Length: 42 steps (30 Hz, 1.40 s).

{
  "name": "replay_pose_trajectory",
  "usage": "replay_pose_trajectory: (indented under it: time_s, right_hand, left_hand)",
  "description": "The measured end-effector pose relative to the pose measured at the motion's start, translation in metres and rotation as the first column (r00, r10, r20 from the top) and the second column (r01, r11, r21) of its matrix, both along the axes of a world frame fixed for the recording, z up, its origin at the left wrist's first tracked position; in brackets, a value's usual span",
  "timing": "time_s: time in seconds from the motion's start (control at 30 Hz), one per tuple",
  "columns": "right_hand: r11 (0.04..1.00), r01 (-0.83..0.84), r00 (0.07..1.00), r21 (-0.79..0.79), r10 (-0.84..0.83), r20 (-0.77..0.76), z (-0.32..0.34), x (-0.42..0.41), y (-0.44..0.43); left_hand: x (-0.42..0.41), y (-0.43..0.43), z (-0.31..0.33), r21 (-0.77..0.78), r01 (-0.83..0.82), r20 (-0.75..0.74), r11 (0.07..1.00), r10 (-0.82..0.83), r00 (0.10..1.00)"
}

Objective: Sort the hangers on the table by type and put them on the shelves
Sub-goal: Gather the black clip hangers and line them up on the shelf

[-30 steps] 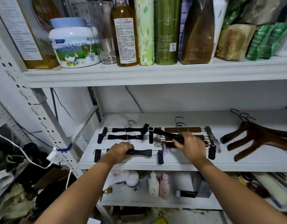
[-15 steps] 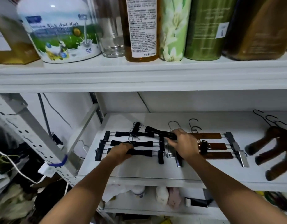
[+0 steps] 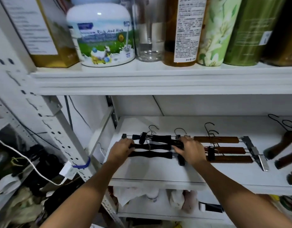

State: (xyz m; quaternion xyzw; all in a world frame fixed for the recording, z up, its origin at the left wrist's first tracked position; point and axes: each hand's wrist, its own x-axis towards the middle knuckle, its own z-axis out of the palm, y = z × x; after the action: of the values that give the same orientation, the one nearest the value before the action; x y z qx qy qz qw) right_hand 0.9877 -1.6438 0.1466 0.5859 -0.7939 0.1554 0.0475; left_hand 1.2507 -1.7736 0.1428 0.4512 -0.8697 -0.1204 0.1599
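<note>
Fingers of your left hand (image 3: 121, 148) and right hand (image 3: 188, 149) curl closed on the black clip hangers (image 3: 150, 153), mid-shelf (image 3: 158, 171); at two o'clock, brown clip hangers (image 3: 224, 149) touch them, so clips may snag; hooks beyond could tangle.

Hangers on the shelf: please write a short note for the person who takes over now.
Left hand: on the left ends of the black clip hangers, grip unclear.
Right hand: on their right ends.
Brown clip hangers: grouped just right of the black ones on the middle shelf.
Dark wooden hangers: far right.
Done: three types lie apart.
Left: line up the black group; the table is out of view.
</note>
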Motion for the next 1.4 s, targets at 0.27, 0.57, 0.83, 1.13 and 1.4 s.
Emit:
replay_pose_trajectory:
  time_s: [0.27, 0.57, 0.83, 1.13, 1.4]
  right_hand:
    - [0.991, -0.104, 0.994, 0.084, 0.105, -0.015, -0.027, 0.071, -0.001]
    - [0.973, -0.140, 0.989, 0.181, 0.129, 0.072, -0.040, 0.094, -0.010]
    - [0.973, 0.034, 0.994, 0.230, -0.055, 0.089, -0.057, 0.099, -0.023]
    - [0.919, 0.070, 0.996, 0.388, -0.086, 0.025, -0.063, 0.088, -0.051]
    - [0.889, 0.079, 0.995, 0.450, -0.100, 0.023, -0.056, 0.080, -0.072]
  left_hand:
    - [0.027, -0.007, 0.026, -0.065, -0.028, -0.080, 0.997, 0.023, 0.997]
    - [0.001, 0.021, -0.024, 0.088, 0.210, 0.184, 0.974, -0.223, 0.957]
    - [-0.008, 0.025, -0.056, 0.108, 0.111, 0.295, 0.988, -0.139, 0.945]
    - [-0.023, -0.004, -0.066, 0.127, 0.102, 0.287, 0.987, -0.135, 0.948]
    - [-0.034, -0.023, -0.059, 0.171, 0.108, 0.304, 0.979, -0.156, 0.940]
